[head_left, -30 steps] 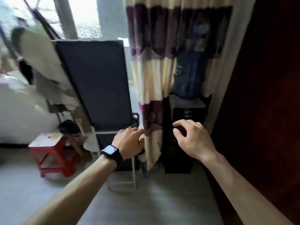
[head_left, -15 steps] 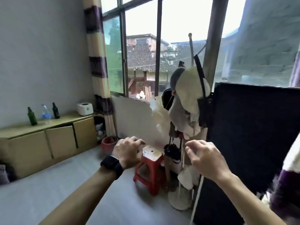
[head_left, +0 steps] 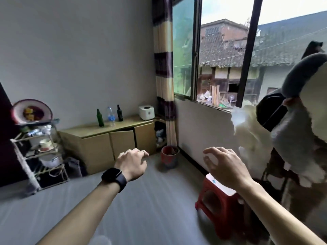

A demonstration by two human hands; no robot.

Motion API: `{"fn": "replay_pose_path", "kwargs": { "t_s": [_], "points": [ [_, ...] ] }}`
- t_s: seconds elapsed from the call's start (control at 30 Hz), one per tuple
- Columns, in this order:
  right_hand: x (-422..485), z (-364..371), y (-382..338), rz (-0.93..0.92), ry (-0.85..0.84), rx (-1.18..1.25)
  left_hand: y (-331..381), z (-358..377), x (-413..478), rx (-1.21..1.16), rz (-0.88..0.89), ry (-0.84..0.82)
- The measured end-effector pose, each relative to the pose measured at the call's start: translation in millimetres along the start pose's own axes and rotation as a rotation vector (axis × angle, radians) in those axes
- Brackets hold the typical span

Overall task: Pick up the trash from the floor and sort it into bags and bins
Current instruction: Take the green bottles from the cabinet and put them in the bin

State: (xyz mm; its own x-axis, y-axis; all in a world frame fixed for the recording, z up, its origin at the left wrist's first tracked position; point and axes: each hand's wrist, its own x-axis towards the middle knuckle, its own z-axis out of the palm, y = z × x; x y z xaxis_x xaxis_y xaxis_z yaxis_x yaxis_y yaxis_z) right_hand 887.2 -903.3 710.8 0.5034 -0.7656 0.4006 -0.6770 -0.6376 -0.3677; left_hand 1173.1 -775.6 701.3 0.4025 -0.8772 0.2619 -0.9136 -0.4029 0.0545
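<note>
Fingers of the left hand are held loosely curled, those of the right hand spread apart, nothing gripped by either. A red bucket is set on the grey floor beneath the striped curtain.

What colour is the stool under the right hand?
The stool is red with a white top; head view.

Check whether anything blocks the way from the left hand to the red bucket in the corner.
Nothing visible does: only bare floor lies between the left hand and the red bucket.
</note>
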Motion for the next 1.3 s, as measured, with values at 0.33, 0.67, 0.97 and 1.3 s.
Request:
{"fn": "replay_pose_path", "kwargs": {
  "t_s": [0.33, 0.67, 0.97, 1.3],
  "points": [
    [247, 128, -2, -0.162, -0.116, 0.137, -84, 49, 181, -0.065, -0.309, 0.082],
    [443, 246, -38, -0.289, -0.177, 0.102, -188, 94, 339, -0.075, -0.408, 0.083],
    [638, 363, -100, -0.241, -0.167, 0.156, -352, 128, 525, -0.097, -0.419, 0.086],
    [819, 518, -159, -0.258, -0.223, 0.224, -511, 196, 692, -0.093, -0.459, 0.033]
  ]
}}
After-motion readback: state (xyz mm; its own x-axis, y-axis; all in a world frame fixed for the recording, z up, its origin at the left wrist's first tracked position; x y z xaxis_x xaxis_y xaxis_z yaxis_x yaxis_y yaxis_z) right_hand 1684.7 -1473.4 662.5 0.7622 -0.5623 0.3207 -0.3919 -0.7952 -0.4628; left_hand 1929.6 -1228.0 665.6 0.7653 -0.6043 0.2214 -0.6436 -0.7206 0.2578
